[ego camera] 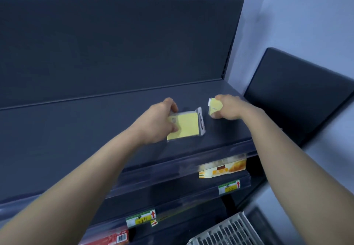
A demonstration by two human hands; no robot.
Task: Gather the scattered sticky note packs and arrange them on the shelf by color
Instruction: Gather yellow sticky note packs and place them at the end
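Note:
Both of my hands reach onto the dark grey top shelf (95, 130). My left hand (159, 118) grips a yellow sticky note pack (186, 125) in clear wrap by its left edge; the pack lies nearly flat on the shelf. To its right, my right hand (229, 107) holds a second yellow sticky note pack (215, 107), which is mostly hidden in the fingers and stands at the shelf surface. The two packs are a short gap apart.
The shelf has a dark back panel (115, 43) and a clear price rail at its front edge. Lower shelves carry price tags (229, 186), an orange box (222, 168) and a red package (113, 238). A white plastic basket (228, 231) sits at bottom right. A dark side panel (298, 95) stands right.

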